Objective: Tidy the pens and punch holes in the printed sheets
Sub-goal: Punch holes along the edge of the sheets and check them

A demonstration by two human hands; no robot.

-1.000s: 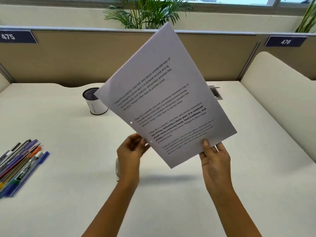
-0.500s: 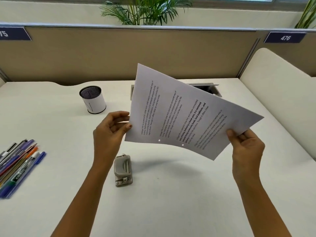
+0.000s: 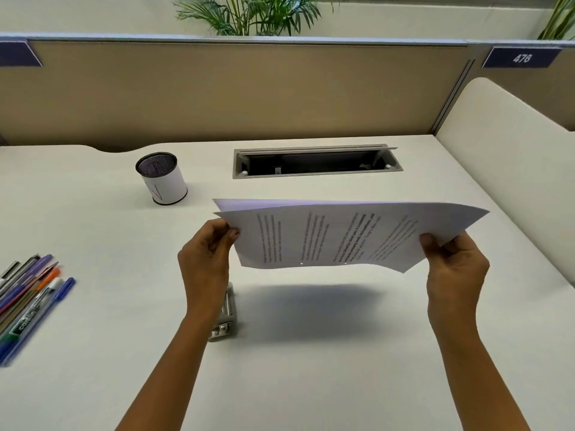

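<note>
Printed white paper sheets (image 3: pixel 339 237), two punched holes showing along the near edge, hang nearly flat above the white desk (image 3: pixel 311 368), likely for setting down. Left hand (image 3: pixel 205 259) at nine o'clock and right hand (image 3: pixel 454 269) at three o'clock each pinch an end, fingers closed narrowly.
</note>
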